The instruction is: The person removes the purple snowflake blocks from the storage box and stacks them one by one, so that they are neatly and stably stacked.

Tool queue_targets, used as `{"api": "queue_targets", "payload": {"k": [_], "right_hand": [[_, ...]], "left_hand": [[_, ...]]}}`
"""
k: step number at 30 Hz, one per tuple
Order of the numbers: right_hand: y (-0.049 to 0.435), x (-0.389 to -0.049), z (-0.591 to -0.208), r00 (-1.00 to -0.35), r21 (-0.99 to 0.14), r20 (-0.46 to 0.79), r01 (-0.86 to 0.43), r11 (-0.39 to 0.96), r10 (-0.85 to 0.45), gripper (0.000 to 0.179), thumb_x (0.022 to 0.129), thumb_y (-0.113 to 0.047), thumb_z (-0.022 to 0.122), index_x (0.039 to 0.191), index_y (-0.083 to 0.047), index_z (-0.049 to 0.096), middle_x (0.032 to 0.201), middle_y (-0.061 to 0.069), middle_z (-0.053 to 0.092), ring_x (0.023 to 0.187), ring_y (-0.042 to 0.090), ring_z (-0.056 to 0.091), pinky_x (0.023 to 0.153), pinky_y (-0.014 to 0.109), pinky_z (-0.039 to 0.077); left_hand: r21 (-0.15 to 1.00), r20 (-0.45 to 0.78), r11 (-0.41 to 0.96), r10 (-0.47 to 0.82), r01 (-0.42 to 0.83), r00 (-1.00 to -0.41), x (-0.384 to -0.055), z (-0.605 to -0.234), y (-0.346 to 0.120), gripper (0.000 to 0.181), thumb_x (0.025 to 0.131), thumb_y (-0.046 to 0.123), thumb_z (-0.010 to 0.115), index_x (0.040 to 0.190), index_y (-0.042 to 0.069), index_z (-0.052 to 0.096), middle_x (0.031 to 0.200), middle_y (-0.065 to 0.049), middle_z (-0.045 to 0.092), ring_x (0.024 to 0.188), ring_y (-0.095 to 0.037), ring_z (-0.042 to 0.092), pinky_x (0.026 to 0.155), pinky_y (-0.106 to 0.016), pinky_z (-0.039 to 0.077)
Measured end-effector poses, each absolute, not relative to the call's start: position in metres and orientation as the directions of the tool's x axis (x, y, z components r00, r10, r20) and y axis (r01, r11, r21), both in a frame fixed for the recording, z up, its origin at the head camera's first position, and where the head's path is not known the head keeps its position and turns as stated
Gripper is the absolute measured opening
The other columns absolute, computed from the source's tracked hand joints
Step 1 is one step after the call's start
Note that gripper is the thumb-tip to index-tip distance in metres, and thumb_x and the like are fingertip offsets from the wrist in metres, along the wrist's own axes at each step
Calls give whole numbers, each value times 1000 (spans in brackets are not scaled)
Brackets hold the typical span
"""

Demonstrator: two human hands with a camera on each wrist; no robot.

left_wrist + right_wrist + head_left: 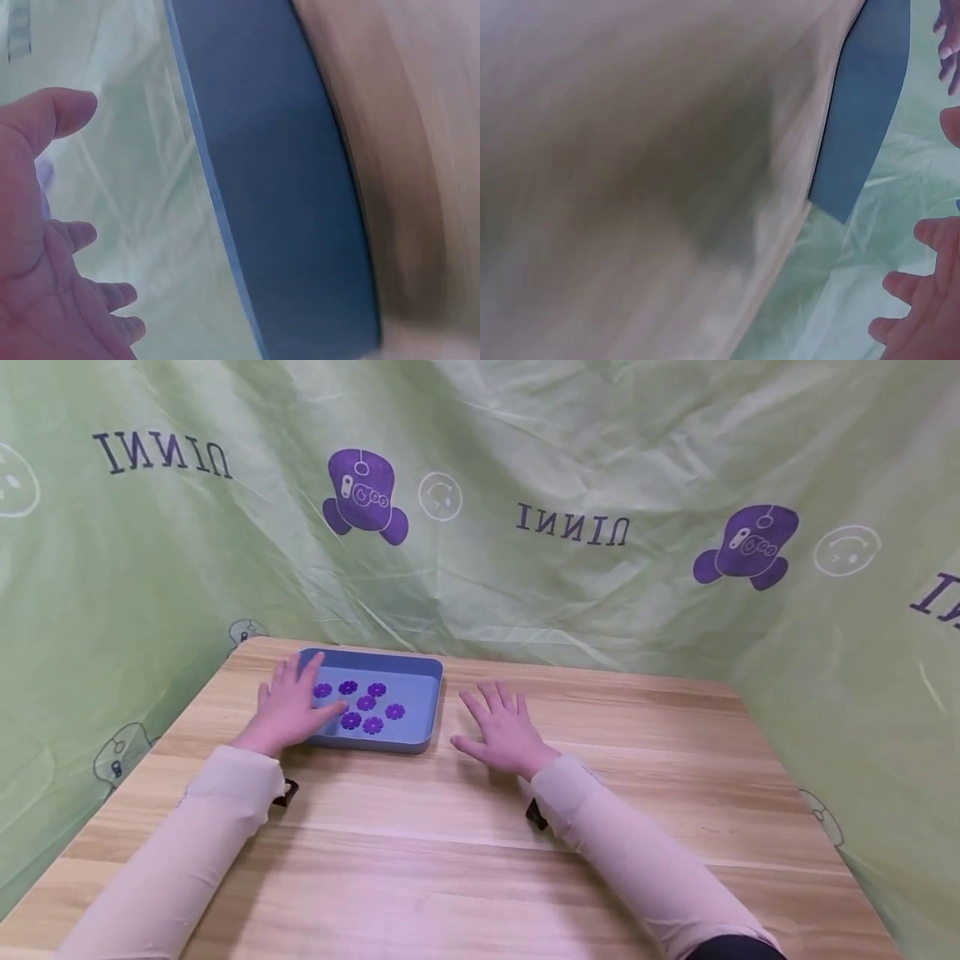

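A blue rectangular tray stands at the back left of the table, holding several purple, flower-shaped notched discs spread over its floor. My left hand hovers at the tray's left side with fingers spread, thumb reaching over the discs; it holds nothing. In the left wrist view, the tray's outer wall lies beside the open left palm. To the right of the tray, my right hand is held over the table with spread fingers and nothing in it. The right wrist view shows its fingers near the tray's end wall.
The wood-grain table stretches in front of the tray and to its right. A green printed curtain hangs behind the table and along both sides. A black strap piece shows under each sleeve cuff.
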State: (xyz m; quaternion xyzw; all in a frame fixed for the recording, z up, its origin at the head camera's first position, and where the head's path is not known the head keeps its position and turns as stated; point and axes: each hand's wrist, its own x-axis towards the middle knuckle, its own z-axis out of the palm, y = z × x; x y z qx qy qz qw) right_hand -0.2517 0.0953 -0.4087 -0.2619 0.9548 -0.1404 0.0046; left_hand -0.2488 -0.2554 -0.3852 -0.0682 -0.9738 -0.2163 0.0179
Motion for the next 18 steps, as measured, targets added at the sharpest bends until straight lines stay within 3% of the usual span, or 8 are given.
{"api": "queue_targets", "payload": {"k": [3,6,9,12,18], "right_hand": [[85,-252,-414,-868,-381,71,-479,791,-491,77,101,-51,57,162,-10,34,164,23,29,152,46,19,122,64,11],[74,-252,-418,-893,-559,71,-404,724,-444,71,102,-41,59,159,-3,38,159,24,38,148,41,32,123,54,23],[62,-251,-421,-928,-763,45,-271,587,-370,65,103,-30,61,155,3,41,154,24,46,142,38,45,118,47,36],[52,-252,-424,-955,-897,-17,-116,426,-295,60,103,-22,63,153,5,43,150,24,51,136,37,52,112,45,44],[32,-252,-428,-963,-986,-153,134,95,-224,57,102,-8,63,152,9,41,147,26,52,125,35,60,101,38,53]], "left_hand": [[473,65,875,85,105,-994,-251,-388,-277,98,100,44,63,162,-7,5,159,-45,1,147,-63,-1,110,-81,5],[535,49,842,50,69,-998,-252,-392,-297,96,103,40,59,159,-13,2,157,-47,3,145,-64,2,113,-78,8],[624,3,781,15,14,-1000,-250,-395,-312,94,105,37,56,156,-16,-4,156,-48,1,145,-64,3,116,-73,8],[716,-63,695,-16,-56,-998,-247,-396,-321,95,107,39,51,155,-15,-10,156,-48,-2,145,-64,4,117,-71,9],[844,-223,489,-55,-221,-973,-244,-401,-326,94,108,45,44,156,-11,-15,160,-44,-3,148,-59,7,120,-64,13]]}}
